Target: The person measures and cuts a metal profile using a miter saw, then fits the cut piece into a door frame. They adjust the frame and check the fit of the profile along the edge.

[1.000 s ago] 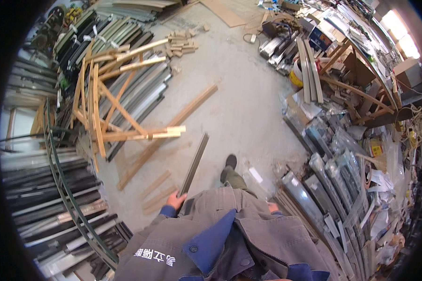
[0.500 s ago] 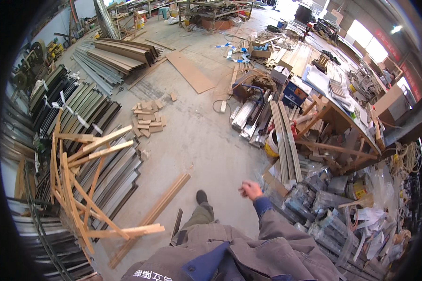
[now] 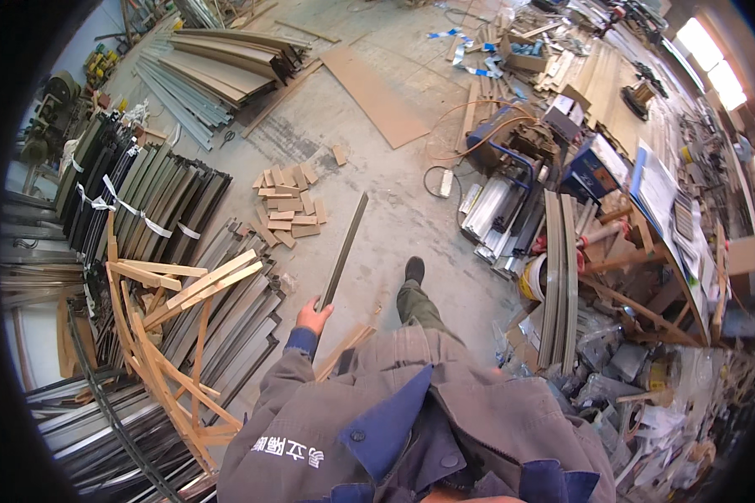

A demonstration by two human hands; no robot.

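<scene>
My left hand [image 3: 314, 318] is closed round the near end of a long, narrow, dark grey-green strip [image 3: 348, 239]. This strip points forward and slightly right, its far end close to a pile of small wooden blocks [image 3: 292, 205] on the floor. What it is made of I cannot make out; it looks like a straight profile. Of my right hand [image 3: 497, 371] only a small blurred sliver of skin shows at the right edge of my jacket, and its fingers are hidden.
On the left, a light wooden frame [image 3: 145, 352] leans by stacked metal profiles [image 3: 218, 306] and bundled dark profiles [image 3: 164, 205]. A brown board [image 3: 373, 96] lies ahead. To the right are upright long strips [image 3: 558, 281], a yellow-white bucket [image 3: 532, 278], a cluttered workbench [image 3: 658, 189] and heaped plastic wrap [image 3: 608, 365].
My left hand has come into view, gripping the dark strip. My right hand has drawn back almost out of sight. I have stepped forward, and the view has shifted.
</scene>
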